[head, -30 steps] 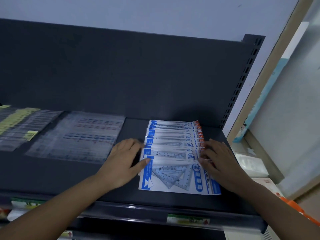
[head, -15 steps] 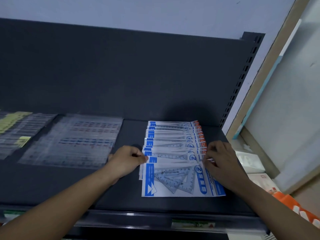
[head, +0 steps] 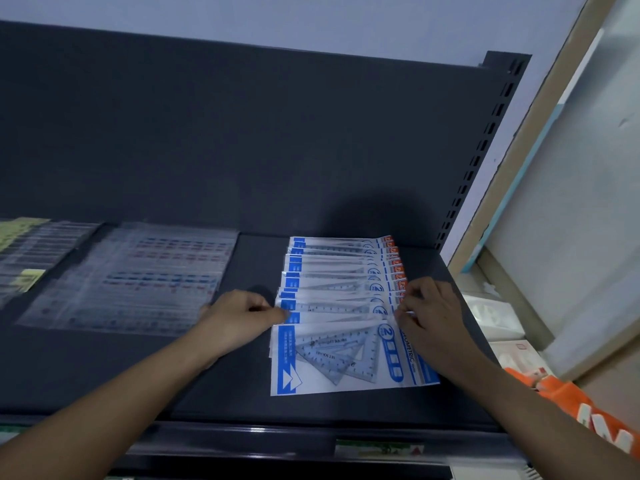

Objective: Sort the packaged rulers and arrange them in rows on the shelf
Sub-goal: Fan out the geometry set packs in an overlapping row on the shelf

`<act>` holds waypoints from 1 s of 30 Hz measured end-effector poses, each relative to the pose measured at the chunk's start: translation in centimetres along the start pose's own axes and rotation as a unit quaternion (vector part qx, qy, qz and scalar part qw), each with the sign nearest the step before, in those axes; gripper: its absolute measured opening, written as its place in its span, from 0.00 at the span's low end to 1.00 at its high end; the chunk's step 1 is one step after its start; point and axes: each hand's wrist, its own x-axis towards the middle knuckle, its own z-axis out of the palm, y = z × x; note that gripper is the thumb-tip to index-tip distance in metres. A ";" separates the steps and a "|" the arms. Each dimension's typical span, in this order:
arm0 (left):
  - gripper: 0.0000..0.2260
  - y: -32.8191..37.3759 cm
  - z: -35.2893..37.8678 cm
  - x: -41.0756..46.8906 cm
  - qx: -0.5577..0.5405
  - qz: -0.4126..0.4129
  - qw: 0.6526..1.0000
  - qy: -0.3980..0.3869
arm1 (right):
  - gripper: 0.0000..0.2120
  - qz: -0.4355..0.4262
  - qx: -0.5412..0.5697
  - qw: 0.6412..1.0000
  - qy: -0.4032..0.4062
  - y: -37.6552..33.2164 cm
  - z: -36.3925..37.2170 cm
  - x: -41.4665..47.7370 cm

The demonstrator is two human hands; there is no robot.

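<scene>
Head view: a fanned row of blue-and-white plastic ruler packets [head: 346, 358] lies flat on the dark grey metal shelf [head: 235, 400], centre right of the frame, running front to back. The left hand [head: 242, 320], fingers curled, pinches the row's left edge. The right hand [head: 433, 317], fingers curled, pinches its right edge. Clear plastic ruler sleeves [head: 138, 282] lie flat at middle left, apart from the row.

A pale bluish wall [head: 311, 19] rises behind a dark grey metal back panel [head: 242, 133], edged on the right by a slotted upright [head: 485, 143]. The shelf [head: 86, 368] below is the same dark grey. Further right, a tan frame [head: 540, 109] holds a pale panel [head: 588, 202] (possibly frosted glass; hard to tell). The light is dim and cool.
</scene>
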 end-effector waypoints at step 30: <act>0.11 -1.3 -0.3 -0.8 -0.008 0.097 0.991 0.094 | 0.21 -0.068 -0.070 0.995 0.004 -3.5 -1.0 1.9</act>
